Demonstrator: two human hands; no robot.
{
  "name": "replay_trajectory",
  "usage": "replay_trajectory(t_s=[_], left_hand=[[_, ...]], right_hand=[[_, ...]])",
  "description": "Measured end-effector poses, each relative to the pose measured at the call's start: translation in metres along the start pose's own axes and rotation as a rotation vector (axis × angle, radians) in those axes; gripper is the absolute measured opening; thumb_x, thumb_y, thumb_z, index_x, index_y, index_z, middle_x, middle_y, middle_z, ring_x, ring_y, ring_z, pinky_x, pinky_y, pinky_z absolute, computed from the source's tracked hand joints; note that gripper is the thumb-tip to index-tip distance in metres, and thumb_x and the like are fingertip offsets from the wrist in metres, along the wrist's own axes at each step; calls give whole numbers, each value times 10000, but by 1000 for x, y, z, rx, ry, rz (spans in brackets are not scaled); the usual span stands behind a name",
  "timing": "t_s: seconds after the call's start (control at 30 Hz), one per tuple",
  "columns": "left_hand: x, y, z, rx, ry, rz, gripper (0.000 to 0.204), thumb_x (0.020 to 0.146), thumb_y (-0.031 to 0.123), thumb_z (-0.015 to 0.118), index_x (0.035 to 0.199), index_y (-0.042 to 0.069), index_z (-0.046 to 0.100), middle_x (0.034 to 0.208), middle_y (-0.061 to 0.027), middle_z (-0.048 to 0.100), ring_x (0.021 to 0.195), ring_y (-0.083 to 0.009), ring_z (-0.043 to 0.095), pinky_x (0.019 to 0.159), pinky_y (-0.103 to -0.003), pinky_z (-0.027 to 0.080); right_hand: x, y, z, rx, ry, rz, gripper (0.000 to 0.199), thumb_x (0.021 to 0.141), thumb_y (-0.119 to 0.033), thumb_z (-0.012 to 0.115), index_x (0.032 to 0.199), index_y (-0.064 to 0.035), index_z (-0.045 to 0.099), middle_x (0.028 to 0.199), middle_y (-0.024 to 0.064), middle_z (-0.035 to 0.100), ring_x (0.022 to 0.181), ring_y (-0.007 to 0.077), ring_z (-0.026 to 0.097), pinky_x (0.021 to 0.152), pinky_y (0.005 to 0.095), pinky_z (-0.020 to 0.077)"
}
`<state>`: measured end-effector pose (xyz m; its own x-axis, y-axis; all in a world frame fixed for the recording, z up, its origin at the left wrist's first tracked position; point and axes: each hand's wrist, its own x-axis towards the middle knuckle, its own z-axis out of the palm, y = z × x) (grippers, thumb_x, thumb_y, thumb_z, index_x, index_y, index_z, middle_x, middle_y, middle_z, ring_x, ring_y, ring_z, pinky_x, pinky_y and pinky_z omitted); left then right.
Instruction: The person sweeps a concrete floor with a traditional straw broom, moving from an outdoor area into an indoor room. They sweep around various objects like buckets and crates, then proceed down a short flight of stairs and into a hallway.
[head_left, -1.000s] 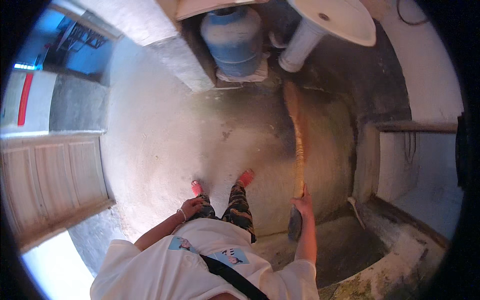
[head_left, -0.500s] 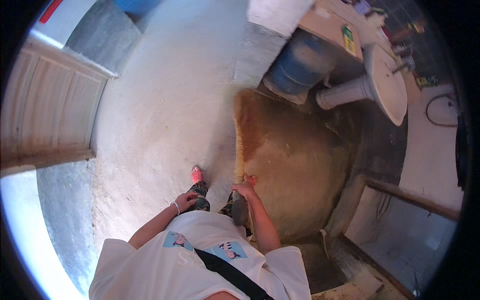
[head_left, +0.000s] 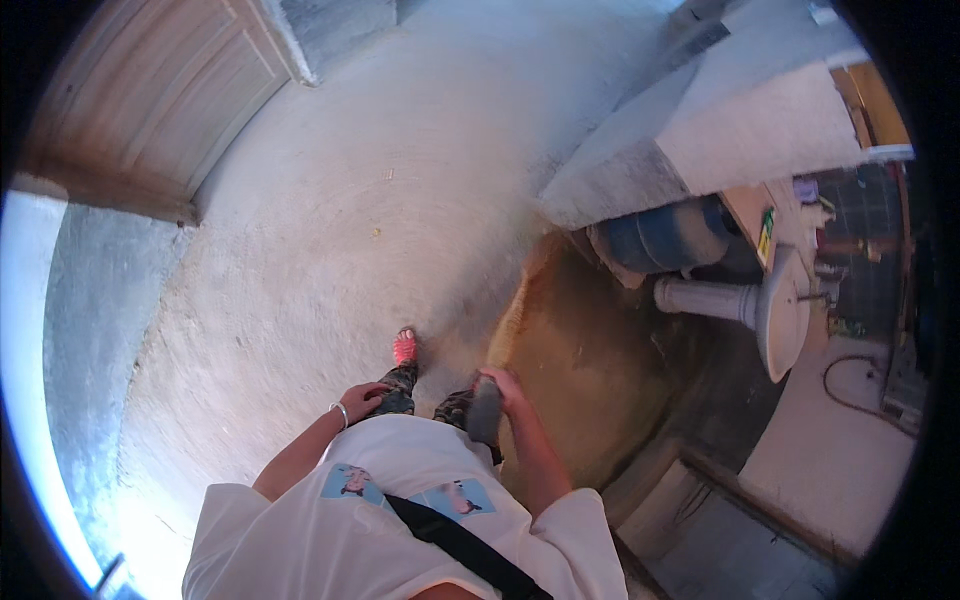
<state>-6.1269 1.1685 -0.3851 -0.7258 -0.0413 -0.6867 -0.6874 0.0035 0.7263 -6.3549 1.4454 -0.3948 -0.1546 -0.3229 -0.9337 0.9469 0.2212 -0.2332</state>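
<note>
My right hand (head_left: 506, 388) is closed around the upper end of a dark grey, elongated thing (head_left: 485, 412), held in front of my right leg. Its exact kind cannot be made out. By my left thigh, in camouflage trousers (head_left: 399, 388), hangs my left hand (head_left: 362, 400). Its fingers are loosely stretched and hold nothing. A white bracelet (head_left: 341, 412) circles that wrist. Below, my left foot in a red sandal (head_left: 404, 346) stands on the pale concrete floor (head_left: 290, 260); the right foot is hidden.
To the right, past a worn edge (head_left: 515, 325), lies a brown, damp-looking floor area (head_left: 580, 370). A pedestal sink (head_left: 785, 315) and a blue barrel (head_left: 665, 238) stand there beside a wall corner (head_left: 620, 185). A wooden door (head_left: 160, 90) is at the far left.
The view has swung left, so the sink, barrel and wall corner sit further right. My right hand still grips the grey thing; my right foot is no longer visible.
</note>
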Motion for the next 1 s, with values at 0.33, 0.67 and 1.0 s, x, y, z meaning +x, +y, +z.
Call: replay_trajectory(t_s=[0.33,0.67,1.0], left_hand=[[4,-7,-2,-89,211,-6,319,760,128,542,1075,77,550,876,-92,616,792,-145,581,751,-266,458],[49,55,18,-104,321,-61,323,760,126,548,1073,47,546,904,-97,615,809,-136,578,762,-269,457],[123,113,105,-76,446,-198,329,743,134,543,1066,71,556,928,-123,609,817,-183,591,775,-296,464]], right_hand=[[46,-151,132,266,-348,-87,193,719,-207,565,771,-50,467,640,91,537,513,202,532,454,309,460],[92,-249,71,-31,-73,-203,207,752,-227,512,723,-24,482,575,128,519,509,222,536,497,314,478],[84,-391,-2,22,-281,-120,255,743,-297,527,741,-46,480,605,90,538,515,211,538,472,313,461]])
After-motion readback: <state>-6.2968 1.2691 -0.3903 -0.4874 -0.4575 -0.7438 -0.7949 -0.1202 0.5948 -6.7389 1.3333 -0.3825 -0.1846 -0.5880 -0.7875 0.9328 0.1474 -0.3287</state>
